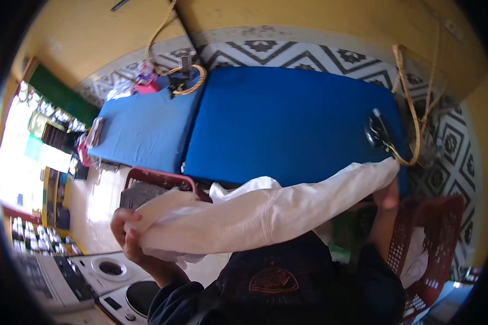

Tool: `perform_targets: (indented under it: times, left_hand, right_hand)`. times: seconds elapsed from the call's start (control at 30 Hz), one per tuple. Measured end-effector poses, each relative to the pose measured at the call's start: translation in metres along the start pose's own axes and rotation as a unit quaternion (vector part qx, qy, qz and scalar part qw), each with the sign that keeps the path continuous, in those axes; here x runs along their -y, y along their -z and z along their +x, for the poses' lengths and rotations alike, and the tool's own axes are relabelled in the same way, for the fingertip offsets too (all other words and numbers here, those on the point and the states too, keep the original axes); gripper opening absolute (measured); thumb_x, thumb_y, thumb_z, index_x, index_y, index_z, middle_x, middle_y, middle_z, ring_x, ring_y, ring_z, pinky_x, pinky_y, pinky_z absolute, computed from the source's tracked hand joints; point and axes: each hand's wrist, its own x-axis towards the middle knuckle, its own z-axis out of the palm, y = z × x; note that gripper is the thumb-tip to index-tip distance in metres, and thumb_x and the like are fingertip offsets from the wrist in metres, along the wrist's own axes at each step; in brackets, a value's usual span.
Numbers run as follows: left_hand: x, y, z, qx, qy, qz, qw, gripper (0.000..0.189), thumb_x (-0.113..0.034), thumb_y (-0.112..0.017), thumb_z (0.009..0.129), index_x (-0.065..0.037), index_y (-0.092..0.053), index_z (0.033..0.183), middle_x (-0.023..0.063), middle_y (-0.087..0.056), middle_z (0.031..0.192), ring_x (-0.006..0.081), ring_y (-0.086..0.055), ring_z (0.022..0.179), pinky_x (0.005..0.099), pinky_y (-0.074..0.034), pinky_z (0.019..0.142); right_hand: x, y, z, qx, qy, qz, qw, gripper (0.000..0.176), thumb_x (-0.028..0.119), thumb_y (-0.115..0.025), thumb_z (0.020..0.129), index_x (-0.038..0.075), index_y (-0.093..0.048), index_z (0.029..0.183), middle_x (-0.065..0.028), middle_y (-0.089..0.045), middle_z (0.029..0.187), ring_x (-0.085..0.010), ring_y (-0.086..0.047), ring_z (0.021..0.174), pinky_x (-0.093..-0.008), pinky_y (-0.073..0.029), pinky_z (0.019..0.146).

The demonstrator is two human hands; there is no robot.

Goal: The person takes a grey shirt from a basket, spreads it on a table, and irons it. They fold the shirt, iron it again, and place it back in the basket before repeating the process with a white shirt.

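A long white garment (228, 219) with a stitched seam across it stretches between my two hands, in front of my body and over the near edge of the blue padded table (287, 119). My left hand (127, 233) is closed on its left end, thumb and fingers pinching the cloth. At the raised right end my right hand (386, 196) grips the garment from below, its fingers partly hidden by the fabric. Beyond that hand, an iron (375, 131) with a tan-wrapped cord rests on the table's right side.
A dark red basket (160, 179) holding dark cloth stands left of centre. Another red basket (436, 238) with white cloth is at my right. A lighter blue table (143, 124) carries a coiled cord (195, 81). Washing machines (111, 266) stand at lower left.
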Motion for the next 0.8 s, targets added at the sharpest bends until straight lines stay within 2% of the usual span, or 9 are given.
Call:
perform_targets:
  times: [0.07, 0.17, 0.23, 0.27, 0.4, 0.5, 0.57, 0.63, 0.8]
  left_hand:
    - [0.007, -0.063, 0.023, 0.041, 0.002, 0.019, 0.999, 0.048, -0.038, -0.07, 0.082, 0.004, -0.061, 0.103, 0.0103, -0.06, 0.087, 0.0168, -0.056, 0.082, 0.0268, -0.044, 0.077]
    - [0.032, -0.126, 0.061, 0.257, 0.115, 0.123, 0.951, 0.047, -0.034, -0.069, 0.087, 0.003, -0.064, 0.116, 0.0079, -0.069, 0.081, 0.0111, -0.06, 0.073, 0.0248, -0.046, 0.067]
    - [0.087, -0.178, 0.072, 0.344, 0.211, 0.112, 0.908, 0.043, -0.032, -0.069, 0.092, -0.001, -0.065, 0.12, 0.0041, -0.069, 0.073, 0.007, -0.059, 0.067, 0.0247, -0.045, 0.059]
    - [0.125, -0.197, 0.077, 0.382, 0.226, 0.132, 0.886, 0.043, -0.033, -0.069, 0.093, -0.002, -0.065, 0.122, 0.004, -0.069, 0.073, 0.0068, -0.06, 0.068, 0.025, -0.046, 0.06]
    - [0.296, -0.254, 0.097, 0.446, 0.223, 0.208, 0.841, 0.05, -0.038, -0.071, 0.093, -0.003, -0.063, 0.127, 0.0034, -0.068, 0.069, 0.0091, -0.059, 0.066, 0.0285, -0.048, 0.06]
    - [0.406, -0.293, 0.092, 0.426, 0.174, 0.412, 0.787, 0.05, -0.039, -0.069, 0.093, -0.003, -0.063, 0.128, 0.0094, -0.071, 0.077, 0.0219, -0.066, 0.071, 0.0368, -0.052, 0.068]
    - [0.45, -0.325, 0.085, 0.243, -0.15, 0.531, 0.798, 0.047, -0.039, -0.067, 0.094, -0.004, -0.064, 0.126, 0.0173, -0.071, 0.097, 0.0353, -0.067, 0.094, 0.0451, -0.051, 0.083]
    - [0.415, -0.397, 0.066, 0.392, -0.14, 0.397, 0.818, 0.035, -0.026, -0.063, 0.095, -0.004, -0.065, 0.123, 0.0166, -0.068, 0.117, 0.0365, -0.06, 0.113, 0.0482, -0.048, 0.095]
    - [0.419, -0.502, -0.056, 0.672, -0.153, 0.227, 0.688, 0.038, -0.017, -0.057, 0.097, -0.008, -0.058, 0.135, 0.0132, -0.063, 0.131, 0.0337, -0.057, 0.124, 0.0458, -0.039, 0.11]
  right_hand:
    - [0.014, 0.034, -0.028, 0.146, 0.061, -0.427, 0.89, 0.066, 0.044, -0.078, 0.086, -0.005, -0.056, 0.124, -0.0131, -0.069, 0.113, -0.028, -0.065, 0.11, -0.0457, -0.052, 0.098]
    - [0.052, 0.064, -0.043, -0.017, 0.077, -0.224, 0.971, 0.082, 0.049, -0.08, 0.082, -0.009, -0.052, 0.133, -0.0154, -0.064, 0.126, -0.0273, -0.062, 0.119, -0.0422, -0.048, 0.105]
    - [0.047, 0.086, -0.032, 0.07, 0.028, -0.255, 0.964, 0.106, 0.064, -0.074, 0.08, -0.006, -0.034, 0.148, -0.0151, -0.051, 0.143, -0.0243, -0.055, 0.127, -0.0394, -0.045, 0.107]
    - [0.042, 0.143, -0.018, 0.053, -0.083, -0.416, 0.904, 0.11, 0.071, -0.066, 0.082, -0.004, -0.028, 0.152, -0.0128, -0.051, 0.143, -0.0216, -0.051, 0.13, -0.0389, -0.043, 0.109]
    - [-0.027, 0.192, 0.105, -0.049, -0.262, -0.205, 0.942, 0.082, 0.063, -0.053, 0.096, 0.006, -0.036, 0.152, -0.0071, -0.048, 0.148, -0.0167, -0.049, 0.132, -0.0385, -0.039, 0.111]
    - [-0.08, 0.255, 0.186, -0.013, -0.327, -0.142, 0.934, 0.077, 0.065, -0.05, 0.097, 0.006, -0.047, 0.145, -0.0075, -0.055, 0.141, -0.02, -0.053, 0.128, -0.0374, -0.042, 0.108]
    - [-0.145, 0.306, 0.21, -0.11, -0.097, -0.477, 0.867, 0.079, 0.067, -0.05, 0.096, 0.007, -0.043, 0.148, -0.0121, -0.063, 0.131, -0.025, -0.061, 0.12, -0.0384, -0.046, 0.102]
    - [-0.135, 0.275, 0.207, -0.2, -0.211, -0.526, 0.799, 0.079, 0.066, -0.051, 0.095, 0.009, -0.042, 0.149, -0.018, -0.067, 0.124, -0.0336, -0.064, 0.115, -0.0408, -0.048, 0.099]
    - [-0.163, 0.252, 0.175, -0.238, 0.003, -0.695, 0.679, 0.05, 0.036, -0.058, 0.1, 0.015, -0.045, 0.143, -0.022, -0.067, 0.116, -0.044, -0.065, 0.102, -0.0508, -0.053, 0.082]
